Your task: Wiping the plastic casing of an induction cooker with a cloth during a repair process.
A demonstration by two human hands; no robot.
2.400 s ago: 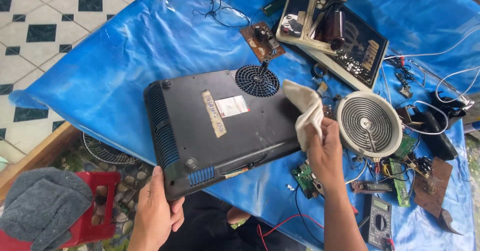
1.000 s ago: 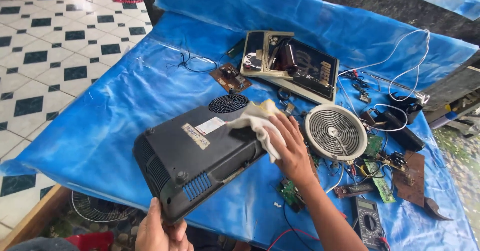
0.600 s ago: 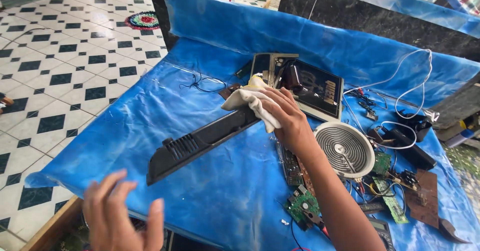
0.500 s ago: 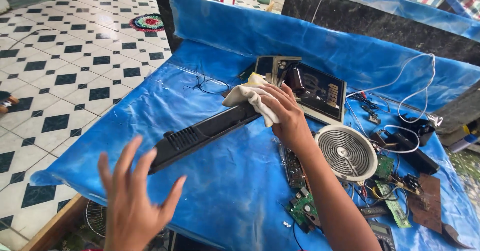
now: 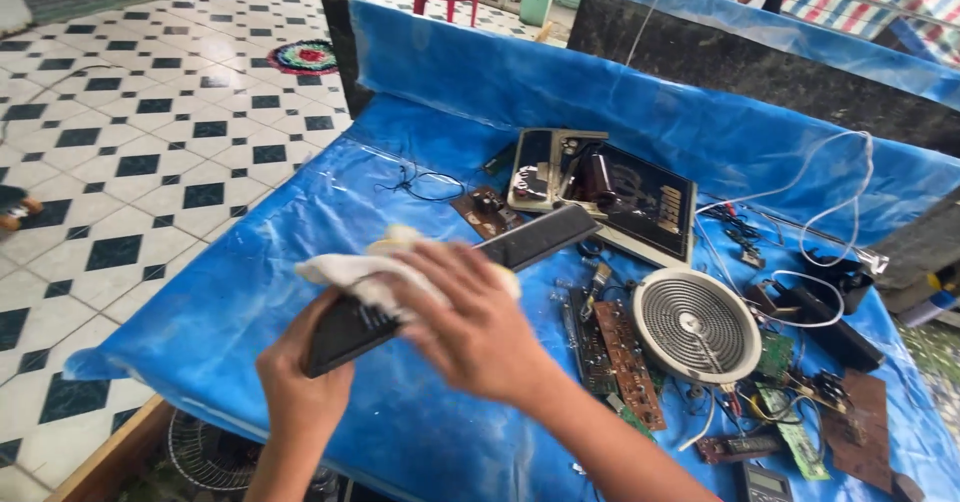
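while the left hand (image 5: 300, 382) grips the edge-on black casing (image 5: 520, 247), the right hand (image 5: 470, 322) presses a cloth (image 5: 345, 270).

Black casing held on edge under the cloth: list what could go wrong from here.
1. The casing is held at one end by the left hand; the right hand pressing the cloth might twist it loose.
2. Its far end hangs near the circuit boards and coil; a swing could knock them.
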